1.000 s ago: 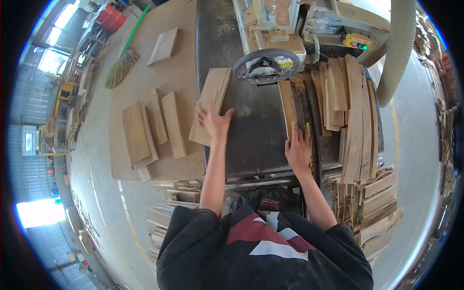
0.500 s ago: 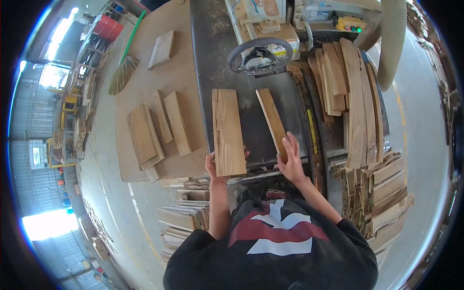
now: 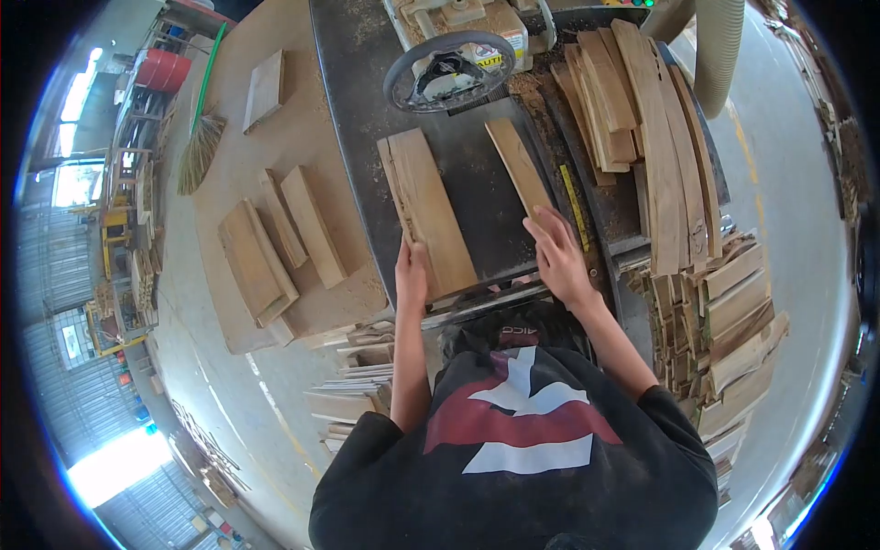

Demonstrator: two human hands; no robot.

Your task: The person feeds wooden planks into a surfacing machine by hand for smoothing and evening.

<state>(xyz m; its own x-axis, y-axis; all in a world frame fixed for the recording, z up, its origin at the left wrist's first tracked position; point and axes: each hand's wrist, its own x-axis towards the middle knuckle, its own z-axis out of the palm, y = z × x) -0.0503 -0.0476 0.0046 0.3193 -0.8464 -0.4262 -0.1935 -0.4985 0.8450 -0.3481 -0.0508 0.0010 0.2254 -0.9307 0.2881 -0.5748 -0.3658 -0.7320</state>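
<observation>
On the dark machine table (image 3: 357,119) lies a wide wooden board (image 3: 431,211) with a rough dark seam along its left side. My left hand (image 3: 412,275) is at the board's lower left edge, thumb on top and fingers along the side. A narrower strip of wood (image 3: 518,165) lies to the right, slightly tilted. My right hand (image 3: 559,257) touches the near end of that strip, its fingers apart over the right edge. Beyond the boards is a black handwheel (image 3: 449,71) on the machine.
Several boards lie on a brown side table (image 3: 220,302) at the left, beside a green-handled broom (image 3: 202,151). Stacked planks (image 3: 674,165) stand at the right, with more piled wood (image 3: 733,339) below. A thick hose (image 3: 720,55) hangs at the upper right.
The wide board now lies flatter on the machine table, with my left hand moved to its side edge. My right hand is nearer the strip's end. The whole view has shifted.
</observation>
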